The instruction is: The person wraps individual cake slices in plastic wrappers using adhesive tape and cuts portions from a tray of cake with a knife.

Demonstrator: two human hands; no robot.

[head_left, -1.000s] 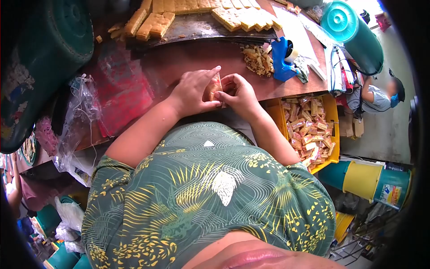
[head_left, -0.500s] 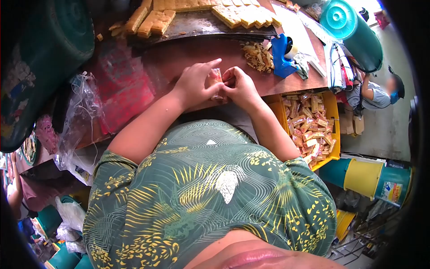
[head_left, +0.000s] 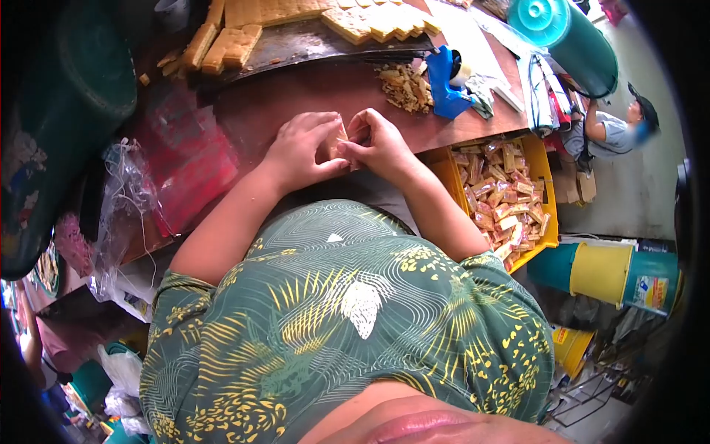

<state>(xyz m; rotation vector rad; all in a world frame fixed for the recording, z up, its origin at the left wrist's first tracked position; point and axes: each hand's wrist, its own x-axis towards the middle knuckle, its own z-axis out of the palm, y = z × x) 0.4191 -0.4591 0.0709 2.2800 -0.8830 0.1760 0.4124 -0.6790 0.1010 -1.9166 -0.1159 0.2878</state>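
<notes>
A small cake slice in a clear wrapper point(head_left: 336, 142) is between my two hands, just above the table edge, mostly covered by fingers. My left hand point(head_left: 305, 148) curls around it from the left, with the fingers over its far side and the thumb below. At its right side, my right hand point(head_left: 379, 144) pinches the wrapper with thumb and forefinger. Beyond my hands lies a tray point(head_left: 296, 61) of cut yellow cake slabs point(head_left: 274, 11). A blue tape dispenser point(head_left: 446, 85) stands right of a heap of cake crumbs point(head_left: 407, 87).
A yellow crate point(head_left: 546, 185) full of wrapped cake slices point(head_left: 503, 196) sits at my right. Pink-red plastic sheets point(head_left: 188, 148) and clear bags point(head_left: 129, 192) lie at the left. Large green bins point(head_left: 66, 111) stand nearby. Another person point(head_left: 610, 133) is at the far right.
The view has shifted, so the table and crate appear farther left and higher. My left fingers now cover more of the wrapped slice; both hands keep hold of it.
</notes>
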